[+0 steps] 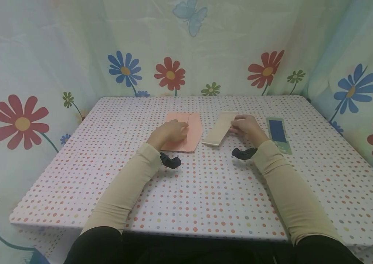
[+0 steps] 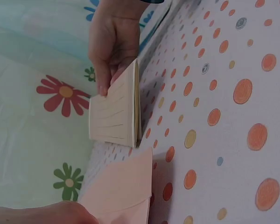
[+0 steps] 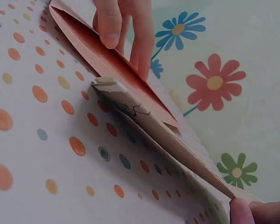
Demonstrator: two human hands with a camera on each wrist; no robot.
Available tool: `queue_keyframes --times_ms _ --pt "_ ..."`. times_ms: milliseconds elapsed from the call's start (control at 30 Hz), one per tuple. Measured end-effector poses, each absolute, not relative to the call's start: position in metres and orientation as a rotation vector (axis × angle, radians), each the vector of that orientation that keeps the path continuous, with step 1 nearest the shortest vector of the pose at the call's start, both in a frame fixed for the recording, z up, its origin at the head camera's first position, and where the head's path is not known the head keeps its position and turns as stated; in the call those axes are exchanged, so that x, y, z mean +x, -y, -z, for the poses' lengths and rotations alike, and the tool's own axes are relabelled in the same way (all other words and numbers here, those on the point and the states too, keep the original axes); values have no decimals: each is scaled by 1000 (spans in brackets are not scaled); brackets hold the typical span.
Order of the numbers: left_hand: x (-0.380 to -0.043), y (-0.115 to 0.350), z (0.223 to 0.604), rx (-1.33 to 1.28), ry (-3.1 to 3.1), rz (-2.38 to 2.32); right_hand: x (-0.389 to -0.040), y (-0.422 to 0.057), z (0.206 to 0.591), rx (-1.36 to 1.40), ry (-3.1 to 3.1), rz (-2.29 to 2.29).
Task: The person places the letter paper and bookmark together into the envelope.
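A pink paper envelope [image 1: 193, 134] lies on the dotted tablecloth, and my left hand [image 1: 172, 131] pinches its upper layer. In the right wrist view the envelope [image 3: 130, 86] gapes, its darker inside showing between the two layers. My right hand [image 1: 246, 126] grips a folded cream sheet [image 1: 220, 128] by its far right end, thumb against fingers. This folded sheet [image 2: 113, 112] has thin lines on its face and several layers at its edge. It is held tilted just right of the envelope, its near end pointing toward the envelope's open side.
Right of my right hand lies a green card with a dark blue panel [image 1: 277, 131]. A dotted cloth covers the table [image 1: 203, 198], and a flowered curtain [image 1: 232, 47] hangs behind and at both sides. Black wrist cameras [image 1: 170, 160] jut inward from both wrists.
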State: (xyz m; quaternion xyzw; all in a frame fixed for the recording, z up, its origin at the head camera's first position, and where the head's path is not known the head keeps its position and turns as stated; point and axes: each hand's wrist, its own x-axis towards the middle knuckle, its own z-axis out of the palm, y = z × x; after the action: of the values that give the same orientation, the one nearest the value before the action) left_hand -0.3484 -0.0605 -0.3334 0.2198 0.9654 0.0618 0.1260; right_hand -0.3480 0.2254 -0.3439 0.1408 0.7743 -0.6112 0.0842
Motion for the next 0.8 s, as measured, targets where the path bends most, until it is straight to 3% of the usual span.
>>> queue_keyframes --times_ms 800 --pt "-347 60 333 632 -2818 -176 -346 -198 343 500 -2208 2204"
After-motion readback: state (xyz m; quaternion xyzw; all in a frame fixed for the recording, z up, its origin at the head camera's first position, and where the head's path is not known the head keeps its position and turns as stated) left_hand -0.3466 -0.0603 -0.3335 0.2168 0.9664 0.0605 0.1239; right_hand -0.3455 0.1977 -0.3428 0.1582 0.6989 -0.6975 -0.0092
